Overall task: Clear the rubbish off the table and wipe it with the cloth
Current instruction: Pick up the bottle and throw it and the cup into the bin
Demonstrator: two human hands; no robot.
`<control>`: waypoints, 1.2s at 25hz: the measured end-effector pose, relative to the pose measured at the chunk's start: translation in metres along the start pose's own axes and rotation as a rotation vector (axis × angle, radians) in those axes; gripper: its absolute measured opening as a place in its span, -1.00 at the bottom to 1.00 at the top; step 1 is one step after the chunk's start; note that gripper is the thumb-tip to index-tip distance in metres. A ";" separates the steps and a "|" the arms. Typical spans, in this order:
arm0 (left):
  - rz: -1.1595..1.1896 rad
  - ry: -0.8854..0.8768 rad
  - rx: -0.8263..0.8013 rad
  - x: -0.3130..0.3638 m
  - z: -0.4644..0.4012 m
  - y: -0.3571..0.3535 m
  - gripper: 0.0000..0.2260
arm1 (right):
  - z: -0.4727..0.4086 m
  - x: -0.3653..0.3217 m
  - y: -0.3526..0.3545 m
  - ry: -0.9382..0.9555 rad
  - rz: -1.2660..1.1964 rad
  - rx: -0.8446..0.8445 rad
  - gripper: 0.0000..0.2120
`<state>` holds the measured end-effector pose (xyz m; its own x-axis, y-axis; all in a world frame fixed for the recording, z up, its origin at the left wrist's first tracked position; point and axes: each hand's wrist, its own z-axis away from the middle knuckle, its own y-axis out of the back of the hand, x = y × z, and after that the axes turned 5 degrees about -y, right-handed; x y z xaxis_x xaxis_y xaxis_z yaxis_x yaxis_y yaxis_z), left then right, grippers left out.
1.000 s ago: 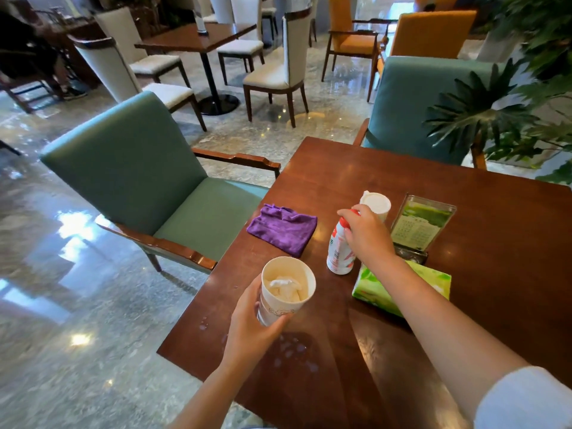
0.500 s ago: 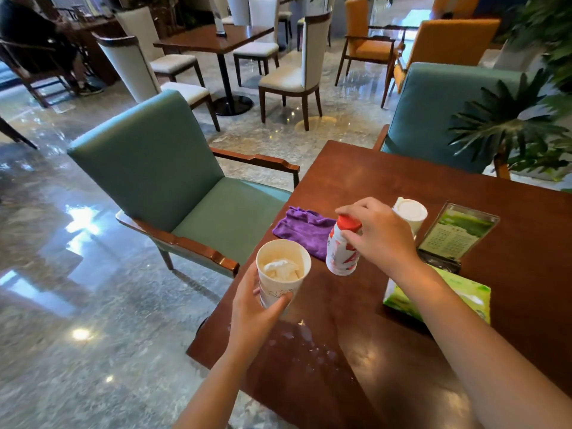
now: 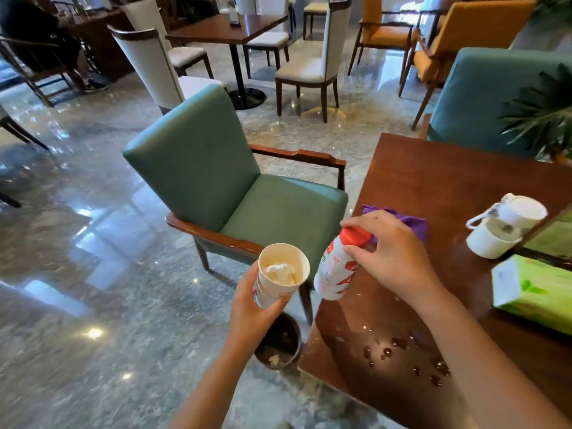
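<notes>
My left hand [image 3: 252,308] grips a paper cup [image 3: 280,275] with a crumpled tissue inside, held off the table's left edge above a dark round bin [image 3: 278,346] on the floor. My right hand [image 3: 391,257] holds a small white bottle with a red cap [image 3: 337,267] by its top, tilted, at the edge of the brown wooden table [image 3: 433,181]. A purple cloth [image 3: 414,222] lies on the table behind my right hand, partly hidden by it. Water drops [image 3: 402,354] spot the table's near part.
A white lidded cup [image 3: 498,226], a green tissue pack [image 3: 535,291] and a card stand [image 3: 554,239] sit on the table's right side. A green armchair [image 3: 223,181] stands left of the table, another behind it. A plant [image 3: 544,109] overhangs the far right.
Both hands moved left off the table's edge, carrying the cup and the lifted bottle. The view swung left and the floor bin came into sight under the cup.
</notes>
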<state>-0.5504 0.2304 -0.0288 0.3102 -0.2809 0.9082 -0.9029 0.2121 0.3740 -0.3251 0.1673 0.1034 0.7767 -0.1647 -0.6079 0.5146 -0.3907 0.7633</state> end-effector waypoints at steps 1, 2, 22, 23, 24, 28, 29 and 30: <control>-0.011 0.015 0.003 -0.011 -0.003 0.011 -0.38 | -0.003 -0.006 -0.015 -0.022 -0.025 -0.007 -0.65; -0.022 0.025 0.004 -0.022 -0.005 0.019 -0.39 | -0.006 -0.011 -0.029 -0.040 -0.050 -0.017 -0.64; -0.100 0.388 -0.283 -0.250 -0.060 0.046 -0.43 | 0.006 0.009 -0.355 -0.752 0.104 0.041 -0.72; -0.089 0.368 -0.349 -0.266 -0.066 0.045 -0.42 | 0.009 0.015 -0.375 -0.835 0.097 0.063 -0.72; -0.087 0.351 -0.413 -0.283 -0.072 0.043 -0.41 | 0.014 0.024 -0.395 -0.907 0.091 0.071 -0.71; -0.120 0.320 -0.568 -0.361 -0.083 0.013 -0.50 | 0.040 0.074 -0.473 -1.060 0.039 0.094 -0.68; -0.118 0.329 -0.594 -0.385 -0.080 0.003 -0.47 | 0.049 0.087 -0.492 -1.063 0.061 0.098 -0.69; -0.115 0.331 -0.620 -0.407 -0.076 -0.009 -0.42 | 0.056 0.098 -0.508 -1.060 0.092 0.099 -0.70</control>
<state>-0.6462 0.4142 -0.3874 0.5563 -0.0550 0.8292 -0.5539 0.7192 0.4193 -0.5308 0.2989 -0.3567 0.0740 -0.8820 -0.4653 0.4016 -0.4007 0.8235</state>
